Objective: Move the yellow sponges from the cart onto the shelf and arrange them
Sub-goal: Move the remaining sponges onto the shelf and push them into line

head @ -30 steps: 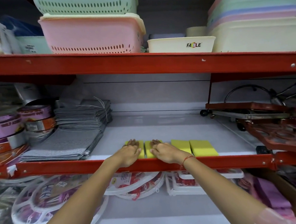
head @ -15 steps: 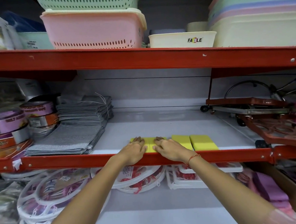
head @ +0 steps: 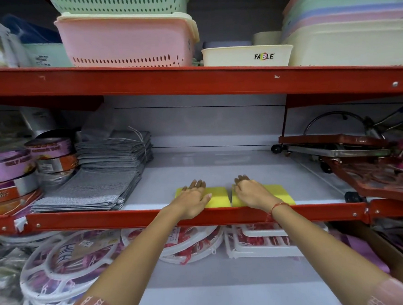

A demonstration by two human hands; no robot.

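Note:
Several yellow sponges lie in a row at the front edge of the white middle shelf [head: 220,165]. My left hand [head: 194,197] rests flat, palm down, on the left sponges [head: 218,198], with its fingers stretched out. The fingers of my right hand [head: 251,193] curl over the far edge of the right sponges [head: 281,193]. A narrow gap shows between the two groups. Both hands hide much of the sponges. The cart is out of view.
Grey folded cloths [head: 92,192] and tape rolls [head: 10,173] fill the shelf's left side. Red metal racks [head: 361,161] crowd its right side. Plastic baskets [head: 127,39] sit on the shelf above and white round hangers [head: 61,267] lie below. The red front rail [head: 105,219] runs under my wrists.
My hands have moved apart. The right hand slid right onto the right-hand sponges, and a gap opened between the two sponge groups.

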